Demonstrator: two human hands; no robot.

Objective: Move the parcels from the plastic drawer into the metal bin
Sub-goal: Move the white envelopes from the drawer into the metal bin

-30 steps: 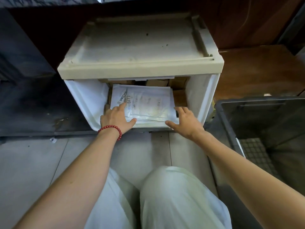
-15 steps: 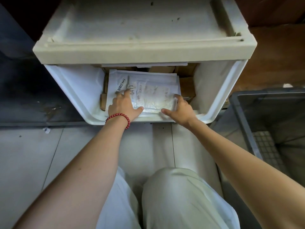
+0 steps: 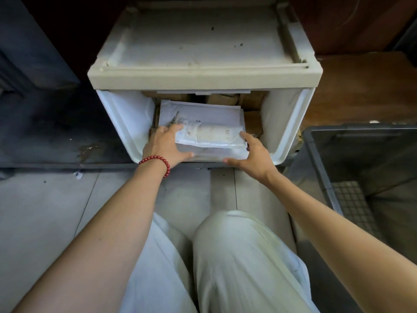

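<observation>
The white plastic drawer (image 3: 126, 123) is pulled open under its cream cabinet top. A stack of white parcels (image 3: 209, 129) lies inside it, with brown cardboard parcels (image 3: 252, 102) behind and to the right. My left hand (image 3: 168, 144), with a red bead bracelet on the wrist, grips the stack's left end. My right hand (image 3: 252, 152) grips its right front corner. The front edge of the stack is tilted up off the drawer floor. The grey metal bin (image 3: 316, 154) stands on the floor to the right.
The bin's inside shows a gridded floor (image 3: 352, 204) and no parcels in the visible part. A dark cabinet stands at the left, a wooden surface (image 3: 361, 86) behind the bin. My knees in pale trousers (image 3: 225, 256) are below, over grey floor tiles.
Both hands have closed around the ends of the white parcel stack and raised its front edge. The camera has pulled back a little.
</observation>
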